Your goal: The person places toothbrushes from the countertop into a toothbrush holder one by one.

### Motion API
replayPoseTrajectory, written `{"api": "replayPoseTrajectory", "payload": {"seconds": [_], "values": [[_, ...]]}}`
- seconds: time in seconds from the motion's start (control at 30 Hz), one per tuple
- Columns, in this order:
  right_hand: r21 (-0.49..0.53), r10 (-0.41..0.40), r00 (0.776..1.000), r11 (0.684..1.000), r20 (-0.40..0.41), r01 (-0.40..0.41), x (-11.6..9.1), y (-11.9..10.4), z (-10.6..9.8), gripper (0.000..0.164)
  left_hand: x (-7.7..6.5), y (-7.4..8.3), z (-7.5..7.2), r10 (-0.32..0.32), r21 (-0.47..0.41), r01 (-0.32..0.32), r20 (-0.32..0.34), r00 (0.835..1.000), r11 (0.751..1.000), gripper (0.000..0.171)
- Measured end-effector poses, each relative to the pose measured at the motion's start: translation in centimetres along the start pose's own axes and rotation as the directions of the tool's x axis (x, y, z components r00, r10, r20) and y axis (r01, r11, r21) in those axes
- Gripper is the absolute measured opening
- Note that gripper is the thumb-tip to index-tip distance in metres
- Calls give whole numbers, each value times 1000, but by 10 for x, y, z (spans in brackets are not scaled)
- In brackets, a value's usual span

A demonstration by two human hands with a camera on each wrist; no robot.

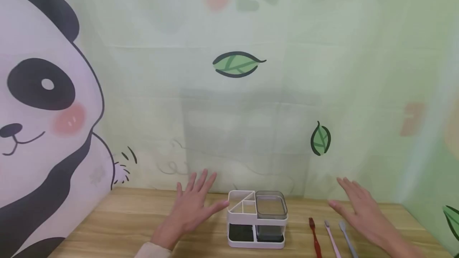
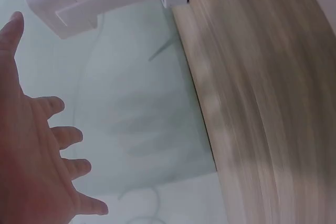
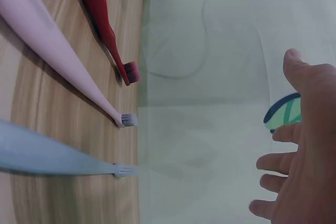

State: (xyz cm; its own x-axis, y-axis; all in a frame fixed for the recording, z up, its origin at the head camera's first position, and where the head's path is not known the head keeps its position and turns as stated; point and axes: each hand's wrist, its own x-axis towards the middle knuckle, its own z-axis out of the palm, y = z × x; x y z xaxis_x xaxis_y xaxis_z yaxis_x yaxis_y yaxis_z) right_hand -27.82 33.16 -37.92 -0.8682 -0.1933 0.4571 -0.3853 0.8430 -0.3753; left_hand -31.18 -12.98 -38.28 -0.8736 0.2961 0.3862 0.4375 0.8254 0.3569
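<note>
A white toothbrush holder (image 1: 257, 221) with divided slots and a clear grey cup (image 1: 271, 206) stands on the table. To its left my left hand (image 1: 193, 206) hovers with fingers spread, the thumb tip close to the holder's edge; whether they touch I cannot tell. Right of the holder lie a red toothbrush (image 1: 314, 234), a pink toothbrush (image 1: 332, 238) and a blue-grey toothbrush (image 1: 347, 237), side by side with heads pointing away from me. Above and right of them is my right hand (image 1: 362, 214), fingers extended, holding nothing. The right wrist view shows the bristles of all three brushes.
The wood-grain table (image 1: 118, 226) ends at a pale green backdrop cloth (image 1: 143, 71) just behind the holder. A printed panda (image 1: 46, 90) fills the cloth's left side, and printed leaves appear elsewhere on it.
</note>
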Motion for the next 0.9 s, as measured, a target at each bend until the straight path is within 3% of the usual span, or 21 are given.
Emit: {"api": "replayPoseTrajectory", "payload": {"seconds": [0.23, 0.43, 0.67, 0.9], "values": [[88, 44, 998, 995, 50, -48, -1, 10, -6, 74, 3, 6, 2, 7, -129, -7, 4, 1000, 992, 97], [112, 107, 989, 987, 99, -118, -3, 17, -11, 69, 3, 13, 2, 21, -181, -23, -12, 1000, 983, 102], [134, 238, 946, 953, 222, -271, -1, 22, -17, 78, 4, 17, 7, 50, -259, -58, -40, 998, 964, 99], [132, 279, 926, 938, 253, -319, 1, 29, -17, 78, 4, 20, 12, 44, -382, -55, -38, 998, 923, 92]]}}
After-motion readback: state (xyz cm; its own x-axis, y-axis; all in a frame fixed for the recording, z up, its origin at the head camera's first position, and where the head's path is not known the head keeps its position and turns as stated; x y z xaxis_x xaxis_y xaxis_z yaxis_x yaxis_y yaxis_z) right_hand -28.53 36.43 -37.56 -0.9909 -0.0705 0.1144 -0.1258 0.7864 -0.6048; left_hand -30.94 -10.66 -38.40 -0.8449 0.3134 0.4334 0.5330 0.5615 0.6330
